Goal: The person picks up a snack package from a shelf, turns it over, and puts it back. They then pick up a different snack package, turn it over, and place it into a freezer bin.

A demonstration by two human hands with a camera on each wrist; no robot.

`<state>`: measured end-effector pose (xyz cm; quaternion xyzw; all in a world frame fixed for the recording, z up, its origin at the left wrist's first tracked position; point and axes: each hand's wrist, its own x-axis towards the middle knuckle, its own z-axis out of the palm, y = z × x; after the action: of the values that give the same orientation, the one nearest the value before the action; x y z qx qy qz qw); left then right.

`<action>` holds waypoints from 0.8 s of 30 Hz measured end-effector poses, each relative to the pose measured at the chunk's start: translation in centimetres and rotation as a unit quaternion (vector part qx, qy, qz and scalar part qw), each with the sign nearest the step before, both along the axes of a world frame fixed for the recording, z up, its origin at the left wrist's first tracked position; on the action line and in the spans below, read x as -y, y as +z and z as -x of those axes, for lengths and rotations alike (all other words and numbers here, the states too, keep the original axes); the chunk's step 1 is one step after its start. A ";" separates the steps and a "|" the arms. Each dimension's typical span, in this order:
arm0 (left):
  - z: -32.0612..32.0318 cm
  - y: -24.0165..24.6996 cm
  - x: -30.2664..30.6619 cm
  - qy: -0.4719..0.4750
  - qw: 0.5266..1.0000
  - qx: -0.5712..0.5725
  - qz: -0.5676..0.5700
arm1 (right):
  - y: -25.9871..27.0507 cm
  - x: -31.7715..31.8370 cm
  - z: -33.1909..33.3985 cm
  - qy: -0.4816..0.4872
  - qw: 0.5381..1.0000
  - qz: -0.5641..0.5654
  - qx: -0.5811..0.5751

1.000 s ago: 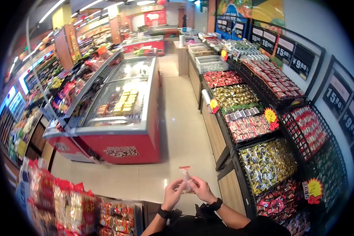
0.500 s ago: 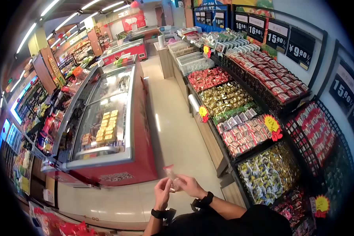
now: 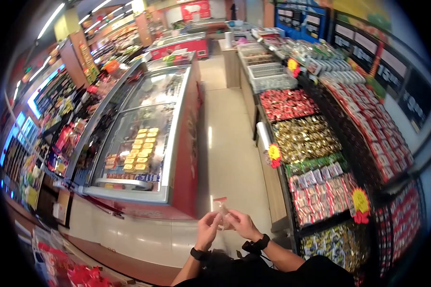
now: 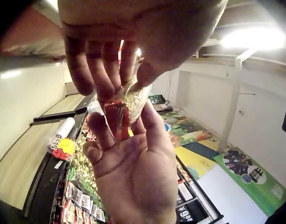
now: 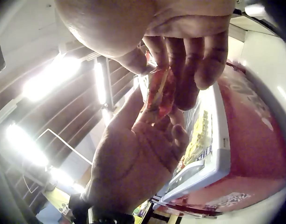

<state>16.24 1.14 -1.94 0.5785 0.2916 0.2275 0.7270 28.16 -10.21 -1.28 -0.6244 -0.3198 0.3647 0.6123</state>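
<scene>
A small clear packet with red ends point(image 3: 221, 206) is held between both hands in front of the body, upright in the head view. The left hand point(image 3: 208, 231) pinches it from the left side, and the right hand point(image 3: 244, 225) pinches it from the right. In the left wrist view the shiny wrapper point(image 4: 136, 100) with its red part lies between the fingers of both hands. The right wrist view shows the red wrapper point(image 5: 160, 91) gripped by the fingertips. Fingers cover much of the packet, and its contents cannot be made out.
A glass-topped red freezer point(image 3: 184, 158) stands on the left. On the right runs a stand with trays of wrapped sweets point(image 3: 304, 136) and yellow-red price tags point(image 3: 360, 201). Tiled floor point(image 3: 227, 143) lies between them. Red packages point(image 3: 86, 276) sit at the lower left.
The head view has shifted, first one way and then back, so freezer and stand appear displaced. Both hands keep hold of the packet, their grip looking much the same.
</scene>
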 end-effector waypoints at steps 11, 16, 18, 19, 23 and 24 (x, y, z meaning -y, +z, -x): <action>-6.3 2.4 -14.6 0.034 0.996 0.006 -0.080 | 2.5 -15.7 -7.2 0.038 0.998 0.020 0.038; -7.2 2.3 -21.6 0.063 0.993 0.045 -0.084 | 1.8 -23.2 -8.9 0.079 0.996 0.014 0.046; -7.3 2.7 -23.5 0.094 0.992 0.040 -0.076 | 2.6 -25.8 -9.2 0.103 0.994 0.025 0.024; -7.3 2.7 -24.4 0.110 0.990 0.039 -0.078 | 2.9 -27.2 -9.4 0.113 0.993 0.014 0.031; -7.6 1.8 -27.7 0.181 0.981 0.043 -0.043 | 2.5 -32.7 -10.3 0.163 0.985 -0.015 0.061; -7.7 1.9 -28.3 0.198 0.979 0.043 -0.032 | 2.3 -33.8 -10.6 0.182 0.981 -0.017 0.058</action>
<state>23.93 29.41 -0.03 0.5221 0.3612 0.4005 0.6607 38.81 23.64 1.03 -0.5656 -0.4692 0.4276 0.5263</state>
